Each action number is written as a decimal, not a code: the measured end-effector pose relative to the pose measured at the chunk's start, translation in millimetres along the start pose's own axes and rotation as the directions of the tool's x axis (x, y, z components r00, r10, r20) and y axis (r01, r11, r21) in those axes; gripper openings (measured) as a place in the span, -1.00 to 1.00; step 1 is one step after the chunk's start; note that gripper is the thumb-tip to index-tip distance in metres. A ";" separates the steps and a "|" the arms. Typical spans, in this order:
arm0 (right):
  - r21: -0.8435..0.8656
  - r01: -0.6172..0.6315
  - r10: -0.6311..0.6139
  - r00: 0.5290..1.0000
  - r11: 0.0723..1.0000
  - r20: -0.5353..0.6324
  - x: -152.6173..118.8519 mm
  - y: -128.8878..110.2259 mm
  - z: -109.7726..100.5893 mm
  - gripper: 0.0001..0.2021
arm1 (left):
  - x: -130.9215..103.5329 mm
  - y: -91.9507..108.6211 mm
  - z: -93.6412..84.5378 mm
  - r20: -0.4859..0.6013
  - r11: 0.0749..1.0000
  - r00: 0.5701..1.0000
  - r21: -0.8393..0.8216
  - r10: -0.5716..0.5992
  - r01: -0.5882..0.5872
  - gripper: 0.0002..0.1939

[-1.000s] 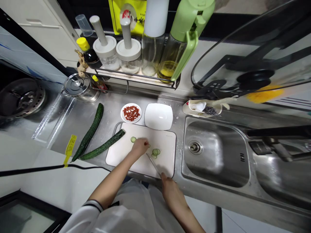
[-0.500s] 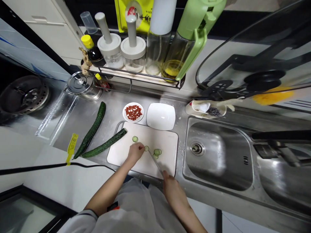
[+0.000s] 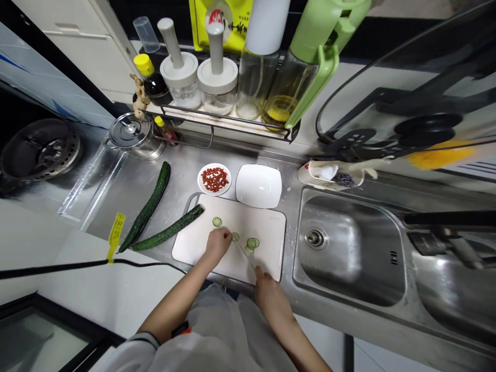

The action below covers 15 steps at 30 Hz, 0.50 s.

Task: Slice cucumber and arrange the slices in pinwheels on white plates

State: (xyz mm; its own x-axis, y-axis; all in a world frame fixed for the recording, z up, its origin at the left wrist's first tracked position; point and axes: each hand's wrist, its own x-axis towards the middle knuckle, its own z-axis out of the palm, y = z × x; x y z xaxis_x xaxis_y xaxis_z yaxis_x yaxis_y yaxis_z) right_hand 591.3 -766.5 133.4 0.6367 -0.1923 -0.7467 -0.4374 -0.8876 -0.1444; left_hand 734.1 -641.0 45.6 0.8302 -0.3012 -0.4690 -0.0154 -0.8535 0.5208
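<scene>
Head view: right hand (image 3: 271,294) wrapped round the handle of a knife (image 3: 245,254), over the near edge of the cutting board (image 3: 267,223), toward its near right corner; handle mostly hidden. Blade's long axis slants away and leftward, tip at or just beside a cucumber slice (image 3: 235,237) mid-board. Left hand (image 3: 218,243) over the board, left of that slice, fingertips drawn together right by it; whether they pinch it, cannot tell. Slice thus sits between left fingertips and blade tip, left hand nearer. Cluster of slices (image 3: 251,244) right of the blade, toward the board's right edge; more pale rounds (image 3: 217,221) nearer its far edge. Cut cucumber (image 3: 170,229) crosses the board's left edge, other end on the steel bench (image 3: 182,170) beside a whole cucumber (image 3: 149,206). Beyond the far edge: plate of red bits (image 3: 200,180), white dish (image 3: 259,186)
</scene>
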 end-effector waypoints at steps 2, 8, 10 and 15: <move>-0.002 0.005 -0.005 1.000 1.000 0.000 0.6 -0.2 -0.6 -0.59 | -0.2 0.1 0.4 -0.008 1.000 1.000 0.011 0.012 -0.012 -0.84; -0.025 0.004 -0.004 1.000 1.000 -0.012 2.4 -1.2 -1.0 -0.57 | 0.0 1.0 0.1 0.000 1.000 1.000 0.024 0.007 -0.007 -0.83; -0.030 0.001 -0.001 1.000 1.000 -0.011 2.2 -1.7 -1.8 -0.56 | 0.1 1.4 -0.2 0.003 1.000 1.000 0.026 0.005 -0.005 -0.83; -0.037 -0.012 0.012 1.000 0.999 0.012 2.8 -3.9 -9.7 -0.55 | 0.4 2.0 -0.1 0.008 1.000 1.000 0.016 0.011 -0.011 -0.82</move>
State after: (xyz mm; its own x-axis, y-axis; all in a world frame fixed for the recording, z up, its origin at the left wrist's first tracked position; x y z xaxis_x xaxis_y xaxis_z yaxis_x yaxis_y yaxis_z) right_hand 600.9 -767.7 138.1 0.6238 -0.1979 -0.7561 -0.4210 -0.9001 -0.1118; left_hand 734.5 -642.8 46.6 0.8254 -0.3144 -0.4689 -0.0340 -0.8568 0.5145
